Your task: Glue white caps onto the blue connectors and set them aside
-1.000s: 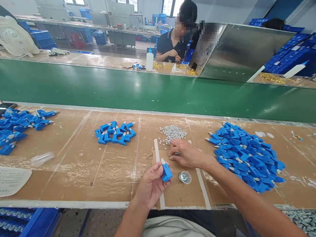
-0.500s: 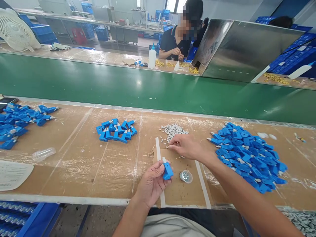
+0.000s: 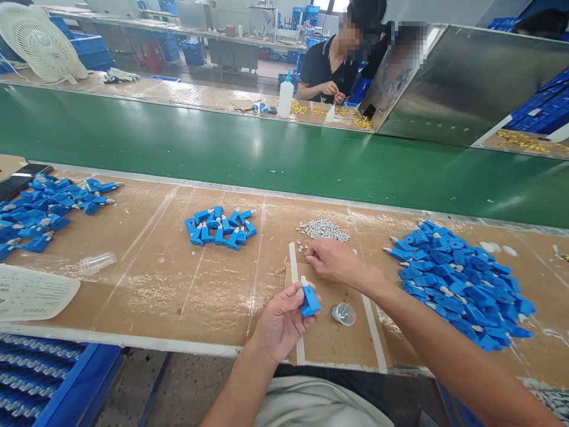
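Observation:
My left hand (image 3: pixel 280 323) is closed around a blue plastic part (image 3: pixel 310 301) with a white tip pointing up, pinched between thumb and fingers. My right hand (image 3: pixel 333 261) is over the board just below a heap of small grey pieces (image 3: pixel 326 229). Its fingers are curled together, and whatever they pinch is hidden. A small clear cup (image 3: pixel 344 314) with a thin stick in it stands right of my left hand. Some tiny brass-coloured pieces (image 3: pixel 281 269) lie left of a white tape strip (image 3: pixel 293 261).
A large pile of blue parts (image 3: pixel 462 284) lies to the right, a small group (image 3: pixel 221 228) left of centre, another pile (image 3: pixel 48 204) far left. A clear tube (image 3: pixel 98 263) and a paper sheet (image 3: pixel 35 292) lie at left. Beyond the green belt (image 3: pixel 222 148) sits a person (image 3: pixel 329 71).
The camera view has shifted, so the table contents appear farther right. My right hand's fingers are more curled in by the grey pieces. My left hand still holds the blue part.

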The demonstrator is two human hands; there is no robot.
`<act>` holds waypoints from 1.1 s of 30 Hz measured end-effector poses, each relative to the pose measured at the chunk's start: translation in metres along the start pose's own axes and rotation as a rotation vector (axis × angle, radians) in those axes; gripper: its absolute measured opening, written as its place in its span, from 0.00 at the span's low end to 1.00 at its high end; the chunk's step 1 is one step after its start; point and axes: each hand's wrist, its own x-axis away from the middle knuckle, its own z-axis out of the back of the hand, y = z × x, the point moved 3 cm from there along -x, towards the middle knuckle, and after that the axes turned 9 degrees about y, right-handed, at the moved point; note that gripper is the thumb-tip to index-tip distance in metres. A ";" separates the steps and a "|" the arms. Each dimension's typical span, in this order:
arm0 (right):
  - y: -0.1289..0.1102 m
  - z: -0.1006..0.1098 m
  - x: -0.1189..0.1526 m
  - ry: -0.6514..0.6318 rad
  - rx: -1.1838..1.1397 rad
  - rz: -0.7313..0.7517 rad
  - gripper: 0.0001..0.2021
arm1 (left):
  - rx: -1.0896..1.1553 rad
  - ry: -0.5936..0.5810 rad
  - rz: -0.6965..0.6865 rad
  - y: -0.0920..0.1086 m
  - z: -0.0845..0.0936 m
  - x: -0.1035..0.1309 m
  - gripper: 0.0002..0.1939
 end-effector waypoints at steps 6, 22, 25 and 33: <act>0.002 0.033 0.040 -0.062 -0.648 -0.118 0.10 | 0.051 -0.055 0.024 0.002 -0.005 0.008 0.13; 0.006 0.042 0.133 0.077 -1.340 -0.366 0.10 | -0.150 -0.097 0.079 -0.025 -0.051 0.022 0.14; 0.007 0.044 0.136 0.102 -1.345 -0.369 0.10 | -0.155 -0.100 0.066 -0.029 -0.055 0.022 0.13; 0.001 0.049 0.140 0.155 -1.257 -0.369 0.10 | -0.211 -0.096 -0.015 -0.031 -0.060 0.021 0.13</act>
